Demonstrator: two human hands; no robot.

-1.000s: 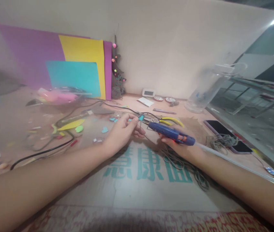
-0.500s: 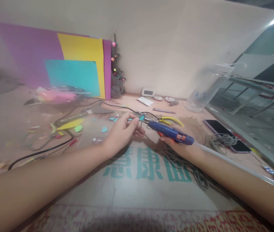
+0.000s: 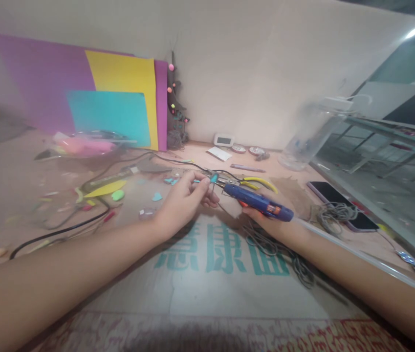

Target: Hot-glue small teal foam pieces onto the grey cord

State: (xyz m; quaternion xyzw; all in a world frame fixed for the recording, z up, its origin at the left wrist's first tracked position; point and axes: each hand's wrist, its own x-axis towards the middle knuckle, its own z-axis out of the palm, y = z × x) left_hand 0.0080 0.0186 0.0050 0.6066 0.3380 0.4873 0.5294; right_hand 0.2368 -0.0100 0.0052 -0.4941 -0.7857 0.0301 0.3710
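Note:
My right hand (image 3: 256, 211) is wrapped round a blue hot glue gun (image 3: 258, 200), whose tip points left; a long clear glue stick (image 3: 357, 252) sticks out of its back. Right at the nozzle is a small teal piece (image 3: 214, 178), pinched between the thumb and fingers of my left hand (image 3: 196, 190). Whether the nozzle touches the piece I cannot tell. Grey cord (image 3: 266, 244) lies in loose loops below the glue gun. Just behind it rest yellow-handled pliers (image 3: 262, 183). A teal heart-shaped cutout (image 3: 156, 196) lies left of my left hand.
A phone (image 3: 339, 205) with tangled cord on it lies at the right. Purple, yellow and teal sheets (image 3: 119, 117) lean on the wall beside a decorated branch (image 3: 173, 107). A clear plastic container (image 3: 298, 137) stands at the back right. A black cable (image 3: 64, 227) crosses scraps at the left.
The view has shifted very slightly. Both hands, the glue gun and the teal piece keep nearly the same positions.

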